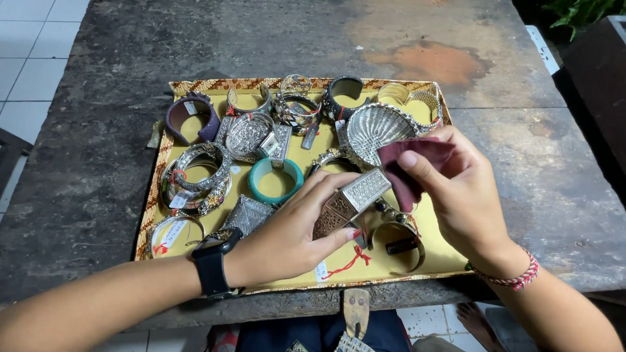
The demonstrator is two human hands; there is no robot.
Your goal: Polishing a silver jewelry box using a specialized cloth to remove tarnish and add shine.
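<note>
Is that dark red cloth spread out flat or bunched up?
Bunched up. The dark red cloth is pinched into folds in the right hand, pressed against the hinged silver bracelet that the left hand holds.

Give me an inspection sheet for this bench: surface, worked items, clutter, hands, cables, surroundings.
Surface: dark, worn stone table with a rust-coloured stain.
Worked items: hinged silver cuff bracelet held above the tray; maroon cloth pressed against it.
Clutter: yellow-lined woven tray full of bangles, among them a teal bangle, a purple cuff and a silver shell-shaped piece; red-string tags.
Hands: left hand grips the cuff, black watch on the wrist; right hand pinches the cloth, braided wristband.
Cables: nothing seen.
Surroundings: white tiled floor, green plant at top right.
</note>
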